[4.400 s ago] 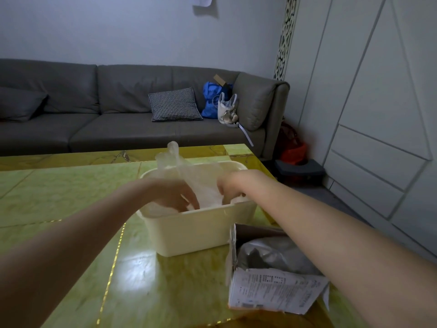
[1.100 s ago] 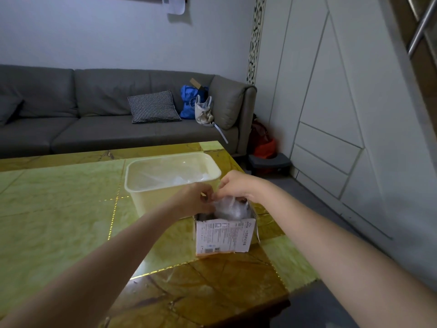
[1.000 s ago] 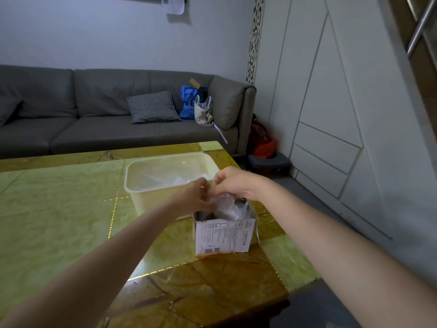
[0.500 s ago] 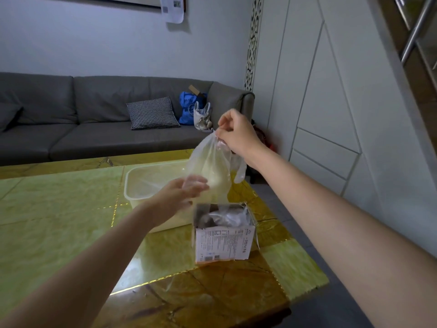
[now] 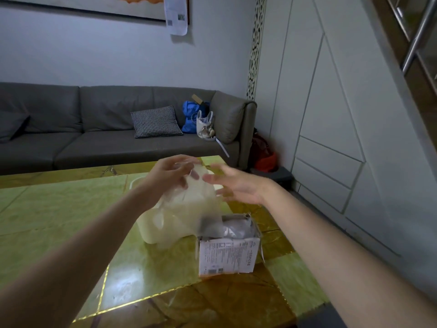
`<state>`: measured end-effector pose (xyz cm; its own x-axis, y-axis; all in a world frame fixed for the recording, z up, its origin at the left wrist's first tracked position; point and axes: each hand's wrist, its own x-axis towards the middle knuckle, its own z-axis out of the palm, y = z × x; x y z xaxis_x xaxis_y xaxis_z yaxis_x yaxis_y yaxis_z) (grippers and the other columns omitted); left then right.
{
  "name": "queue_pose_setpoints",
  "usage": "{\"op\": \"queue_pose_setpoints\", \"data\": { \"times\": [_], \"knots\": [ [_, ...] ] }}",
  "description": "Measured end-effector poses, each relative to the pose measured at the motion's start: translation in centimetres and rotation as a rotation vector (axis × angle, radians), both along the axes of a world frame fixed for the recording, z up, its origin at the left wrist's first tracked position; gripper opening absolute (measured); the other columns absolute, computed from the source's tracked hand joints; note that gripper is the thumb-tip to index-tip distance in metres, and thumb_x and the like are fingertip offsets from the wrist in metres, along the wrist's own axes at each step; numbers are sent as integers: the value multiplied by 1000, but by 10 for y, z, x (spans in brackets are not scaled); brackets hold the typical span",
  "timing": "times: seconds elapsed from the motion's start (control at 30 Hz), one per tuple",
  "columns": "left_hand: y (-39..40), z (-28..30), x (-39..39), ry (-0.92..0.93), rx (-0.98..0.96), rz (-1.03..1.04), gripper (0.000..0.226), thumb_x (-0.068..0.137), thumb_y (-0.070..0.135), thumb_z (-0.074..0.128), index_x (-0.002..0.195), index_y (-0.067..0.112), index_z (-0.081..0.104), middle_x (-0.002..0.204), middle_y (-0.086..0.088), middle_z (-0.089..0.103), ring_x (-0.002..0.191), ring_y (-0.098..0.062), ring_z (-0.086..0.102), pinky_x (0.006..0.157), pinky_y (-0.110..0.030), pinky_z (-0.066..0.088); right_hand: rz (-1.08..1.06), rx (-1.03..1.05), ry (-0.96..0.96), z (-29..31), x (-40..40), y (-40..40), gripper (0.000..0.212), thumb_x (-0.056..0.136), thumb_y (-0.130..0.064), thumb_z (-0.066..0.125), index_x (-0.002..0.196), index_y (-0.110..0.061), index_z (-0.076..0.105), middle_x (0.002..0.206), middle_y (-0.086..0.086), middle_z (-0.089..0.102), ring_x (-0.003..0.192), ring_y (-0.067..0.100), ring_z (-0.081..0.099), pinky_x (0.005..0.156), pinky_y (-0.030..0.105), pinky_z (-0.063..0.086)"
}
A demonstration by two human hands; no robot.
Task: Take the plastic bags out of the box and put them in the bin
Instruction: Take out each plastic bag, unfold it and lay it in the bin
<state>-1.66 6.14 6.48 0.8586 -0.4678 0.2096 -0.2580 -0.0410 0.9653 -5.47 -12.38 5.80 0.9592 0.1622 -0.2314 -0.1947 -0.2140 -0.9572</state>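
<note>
Plastic bag [image 5: 189,204] hangs above the cream bin [image 5: 151,228], near the box [image 5: 227,252] on the green table [image 5: 59,209]. Left hand [image 5: 170,178] pinches its top; right hand [image 5: 236,185] is spread, holding nothing. Risk: the limp film could drift and land outside the rim.

Half a second ago the right hand [image 5: 238,185] pinched the clear plastic bag [image 5: 189,204] high; now it has let go, fingers spread. The left hand [image 5: 170,176] (blurred) seems to hold the bag's top above the bin [image 5: 151,230].
</note>
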Motion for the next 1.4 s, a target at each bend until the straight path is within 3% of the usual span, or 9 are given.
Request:
{"op": "queue_pose_setpoints", "data": {
  "times": [0.17,0.27,0.37,0.6,0.77,0.9,1.03,1.17,1.4],
  "knots": [
    [4,12,-1,-69,28,-54,19,93,16,48,98,18,66,72,0,68,50,-6,52,49,-16,47,172,354,84,-18,4,8,85,60,-18,85,135,-13,46,117,14,65,104,29,64,93,43,52],
    [12,7,13,-341,327,201,16,94,14,49,93,19,63,61,-2,61,41,-6,45,37,-15,38,-9,441,28,-10,4,12,64,74,-4,73,132,-6,47,96,12,68,75,19,68,67,30,59],
    [21,-8,27,-465,492,346,16,96,22,47,98,19,63,54,1,54,38,-9,41,34,-16,32,-275,379,-115,4,12,13,38,87,3,60,122,-7,52,80,9,63,50,7,46,38,14,39],
    [59,-18,77,-420,500,642,15,90,18,56,86,8,67,51,-3,55,37,-9,49,41,-20,39,-328,346,-324,17,55,19,20,90,5,56,85,-14,50,55,-1,50,39,5,28,33,15,22],
    [90,-4,108,-446,704,966,23,93,15,47,108,5,62,104,-24,64,97,-40,58,77,-39,43,-326,-97,-382,-15,88,16,21,91,1,55,77,-14,58,67,2,50,39,5,35,36,15,28],
    [52,0,104,-821,638,528,18,90,11,53,100,8,67,101,-13,63,92,-31,60,77,-38,46,-240,-522,-410,-33,103,20,16,94,-8,54,102,-11,67,98,-1,62,85,15,59,64,19,46],
    [19,-30,104,-485,1130,-88,43,88,31,59,130,25,51,137,2,48,122,-17,48,105,-35,38,-138,-808,-371,-49,116,28,32,95,-3,46,124,-5,60,130,11,57,119,23,53,93,26,41],
    [17,-61,126,-350,1487,-145,52,88,28,60,136,33,42,141,1,43,122,-19,46,101,-30,37,44,-1094,-280,-60,129,28,48,88,-15,64,133,-5,49,133,12,52,117,27,52,95,32,44],
    [15,-73,138,-235,1517,-206,52,91,4,48,137,29,42,143,-1,39,123,-22,46,101,-28,42,234,-1553,-450,-40,125,45,49,82,-39,69,121,-12,59,142,11,26,129,32,28,98,42,37]
  ]
}}
